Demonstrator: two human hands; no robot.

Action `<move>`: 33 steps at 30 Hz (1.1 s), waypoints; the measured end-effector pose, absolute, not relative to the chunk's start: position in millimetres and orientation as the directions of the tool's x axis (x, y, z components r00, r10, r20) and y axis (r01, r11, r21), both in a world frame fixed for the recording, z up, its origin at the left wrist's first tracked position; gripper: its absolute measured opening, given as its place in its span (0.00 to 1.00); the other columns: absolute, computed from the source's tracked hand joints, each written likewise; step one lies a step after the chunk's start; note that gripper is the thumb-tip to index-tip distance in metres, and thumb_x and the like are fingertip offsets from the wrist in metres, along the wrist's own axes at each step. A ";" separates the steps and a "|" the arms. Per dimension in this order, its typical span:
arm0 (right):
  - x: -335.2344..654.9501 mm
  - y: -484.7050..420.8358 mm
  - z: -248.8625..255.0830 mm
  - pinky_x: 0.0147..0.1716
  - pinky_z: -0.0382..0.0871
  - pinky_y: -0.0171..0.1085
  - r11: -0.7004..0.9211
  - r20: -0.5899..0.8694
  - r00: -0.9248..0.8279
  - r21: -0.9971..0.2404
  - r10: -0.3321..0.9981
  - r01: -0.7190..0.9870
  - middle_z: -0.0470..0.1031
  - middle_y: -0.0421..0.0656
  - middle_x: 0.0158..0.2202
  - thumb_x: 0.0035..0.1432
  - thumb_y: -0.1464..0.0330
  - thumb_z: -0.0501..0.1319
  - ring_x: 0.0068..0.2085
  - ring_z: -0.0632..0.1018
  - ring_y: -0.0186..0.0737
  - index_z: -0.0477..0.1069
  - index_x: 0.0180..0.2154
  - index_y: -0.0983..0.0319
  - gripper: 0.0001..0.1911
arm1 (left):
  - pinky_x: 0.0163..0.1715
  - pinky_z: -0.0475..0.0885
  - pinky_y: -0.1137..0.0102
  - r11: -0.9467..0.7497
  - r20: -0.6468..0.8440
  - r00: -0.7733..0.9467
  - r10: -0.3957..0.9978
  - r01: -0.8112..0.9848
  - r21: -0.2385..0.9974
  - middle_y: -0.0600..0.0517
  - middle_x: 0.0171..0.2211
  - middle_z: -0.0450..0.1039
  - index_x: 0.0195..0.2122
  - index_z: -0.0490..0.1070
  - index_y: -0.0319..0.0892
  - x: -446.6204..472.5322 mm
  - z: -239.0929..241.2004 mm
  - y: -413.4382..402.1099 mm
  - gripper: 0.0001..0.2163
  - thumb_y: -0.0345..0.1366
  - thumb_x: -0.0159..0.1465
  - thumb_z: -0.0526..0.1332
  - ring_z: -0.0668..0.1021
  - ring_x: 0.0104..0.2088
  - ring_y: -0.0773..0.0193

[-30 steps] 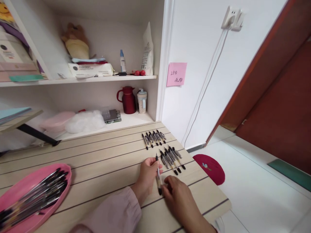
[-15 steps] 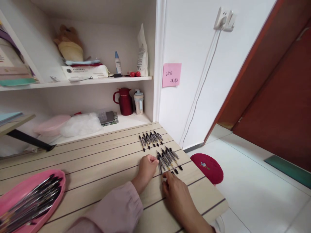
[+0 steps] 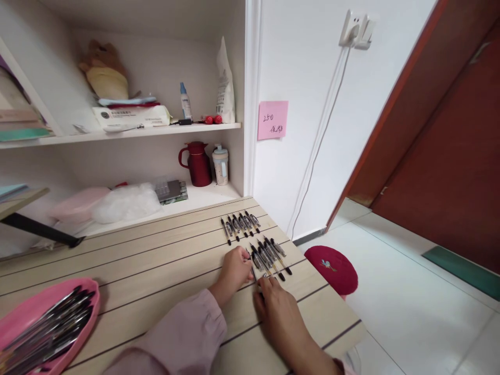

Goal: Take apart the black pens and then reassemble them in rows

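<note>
My left hand (image 3: 236, 270) is closed in a pinch on the upper part of a slim pen (image 3: 253, 269). The fingertips of my right hand (image 3: 278, 308) close on the lower end of the same pen, which slants between both hands. Just right of it lies a near row of black-and-clear pens (image 3: 269, 254), side by side on the wood-look table (image 3: 183, 281). Beyond it is a second row of pens (image 3: 239, 225), also laid parallel. My right fingers partly cover the near row's lower left end.
At the left, a pink tray (image 3: 86, 333) holds many loose pens. White shelves (image 3: 164, 130) behind the table carry a red jug (image 3: 199, 165), a cup (image 3: 221, 165) and a plastic bag (image 3: 127, 203). A red round stool (image 3: 331, 270) stands beyond the table's right edge.
The pen between my hands has shifted a little left, away from the near row, and my left fingers now lie lower along it. The camera view has turned slightly.
</note>
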State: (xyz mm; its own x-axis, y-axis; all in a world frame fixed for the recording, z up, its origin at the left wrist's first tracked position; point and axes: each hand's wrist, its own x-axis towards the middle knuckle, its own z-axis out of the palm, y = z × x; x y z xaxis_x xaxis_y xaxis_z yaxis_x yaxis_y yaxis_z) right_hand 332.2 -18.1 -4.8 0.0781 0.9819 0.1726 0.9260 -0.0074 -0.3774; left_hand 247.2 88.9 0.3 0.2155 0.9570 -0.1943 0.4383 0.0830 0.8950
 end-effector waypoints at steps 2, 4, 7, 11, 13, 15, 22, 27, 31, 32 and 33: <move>333.6 -16.3 -4.2 0.27 0.59 0.33 -0.036 0.158 0.101 -0.369 0.982 0.929 0.71 0.46 0.33 0.59 0.73 0.49 0.32 0.74 0.38 0.64 0.34 0.62 0.06 | 0.16 0.63 0.76 0.082 -0.201 0.236 0.951 0.436 0.896 0.59 0.15 0.66 0.29 0.65 0.41 248.1 3.4 91.5 0.05 0.27 0.51 0.57 0.72 0.15 0.69; 335.8 -15.9 -2.3 0.26 0.59 0.33 -0.064 0.145 0.124 -0.363 0.982 0.930 0.71 0.46 0.34 0.60 0.72 0.49 0.32 0.74 0.38 0.64 0.34 0.62 0.06 | 0.16 0.63 0.77 0.075 -0.203 0.253 0.946 0.439 0.896 0.59 0.14 0.66 0.29 0.65 0.40 248.1 5.9 94.6 0.05 0.26 0.51 0.56 0.72 0.15 0.69; 343.7 -19.4 -0.8 0.25 0.58 0.33 -0.088 0.157 0.156 -0.371 0.975 0.924 0.71 0.45 0.33 0.60 0.72 0.49 0.30 0.74 0.37 0.64 0.35 0.62 0.06 | 0.17 0.63 0.77 0.054 -0.187 0.255 0.949 0.454 0.890 0.58 0.14 0.66 0.30 0.66 0.40 246.0 6.9 99.1 0.06 0.25 0.51 0.55 0.72 0.15 0.70; 364.0 -27.3 -6.4 0.24 0.56 0.33 -0.140 0.224 0.228 -0.349 0.948 0.927 0.71 0.44 0.30 0.61 0.71 0.47 0.28 0.74 0.37 0.63 0.34 0.61 0.08 | 0.19 0.62 0.76 -0.002 -0.135 0.234 0.963 0.508 0.861 0.58 0.16 0.66 0.28 0.67 0.41 238.9 4.2 104.7 0.05 0.25 0.51 0.56 0.70 0.16 0.71; 373.3 -29.5 -10.5 0.23 0.55 0.34 -0.174 0.241 0.259 -0.324 0.935 0.930 0.71 0.43 0.29 0.61 0.69 0.47 0.27 0.74 0.37 0.62 0.32 0.61 0.08 | 0.20 0.61 0.76 -0.041 -0.105 0.234 0.967 0.545 0.837 0.58 0.15 0.66 0.27 0.68 0.41 234.9 2.5 106.7 0.05 0.25 0.50 0.57 0.70 0.18 0.70; 378.6 -30.0 -13.5 0.23 0.54 0.34 -0.189 0.245 0.269 -0.306 0.931 0.933 0.72 0.43 0.28 0.61 0.68 0.48 0.27 0.74 0.38 0.62 0.31 0.60 0.08 | 0.22 0.60 0.75 -0.083 -0.078 0.247 0.966 0.581 0.809 0.57 0.16 0.66 0.27 0.69 0.40 231.8 1.1 107.5 0.06 0.24 0.49 0.57 0.70 0.19 0.69; 376.1 -25.4 -15.7 0.21 0.51 0.35 -0.171 0.252 0.244 -0.281 0.936 0.944 0.71 0.42 0.27 0.60 0.65 0.49 0.25 0.74 0.38 0.61 0.30 0.60 0.08 | 0.24 0.56 0.74 -0.237 -0.021 0.352 0.936 0.674 0.700 0.57 0.18 0.64 0.21 0.66 0.41 227.2 1.7 101.5 0.07 0.22 0.44 0.57 0.68 0.22 0.68; 374.9 -23.7 -16.0 0.20 0.50 0.34 -0.166 0.275 0.237 -0.258 0.932 0.952 0.71 0.41 0.26 0.60 0.67 0.48 0.24 0.74 0.38 0.60 0.29 0.60 0.08 | 0.24 0.54 0.74 -0.312 0.005 0.403 0.915 0.700 0.643 0.57 0.18 0.61 0.17 0.59 0.42 228.8 6.4 98.2 0.09 0.22 0.42 0.57 0.67 0.24 0.66; 374.4 -23.1 -16.1 0.21 0.52 0.34 -0.160 0.293 0.238 -0.266 0.926 0.951 0.71 0.41 0.26 0.60 0.67 0.49 0.26 0.74 0.39 0.60 0.31 0.60 0.06 | 0.24 0.54 0.73 -0.333 0.013 0.416 0.909 0.709 0.622 0.57 0.18 0.61 0.18 0.57 0.43 231.0 8.6 96.0 0.09 0.22 0.43 0.56 0.66 0.24 0.66; 374.3 -22.6 -16.3 0.22 0.53 0.34 -0.151 0.296 0.232 -0.270 0.927 0.951 0.72 0.41 0.27 0.60 0.67 0.49 0.26 0.75 0.39 0.60 0.32 0.60 0.06 | 0.23 0.54 0.73 -0.338 0.014 0.420 0.908 0.710 0.618 0.57 0.18 0.61 0.18 0.57 0.43 231.5 8.8 95.3 0.10 0.23 0.43 0.56 0.66 0.24 0.66; 374.2 -22.1 -16.6 0.22 0.53 0.34 -0.141 0.296 0.222 -0.273 0.929 0.952 0.72 0.42 0.27 0.60 0.67 0.49 0.27 0.75 0.39 0.60 0.33 0.60 0.05 | 0.23 0.54 0.73 -0.343 0.016 0.423 0.906 0.711 0.614 0.57 0.19 0.61 0.18 0.56 0.43 232.0 8.9 94.8 0.10 0.23 0.43 0.56 0.66 0.24 0.65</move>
State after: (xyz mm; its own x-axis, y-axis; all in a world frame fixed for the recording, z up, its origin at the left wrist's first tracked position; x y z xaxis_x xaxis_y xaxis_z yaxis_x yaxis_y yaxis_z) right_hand 374.2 -22.1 -16.6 0.2220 0.9289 0.2963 0.9518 -0.1405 -0.2726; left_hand 232.0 94.8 8.9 0.4234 0.9058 0.0156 0.7112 -0.3431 0.6136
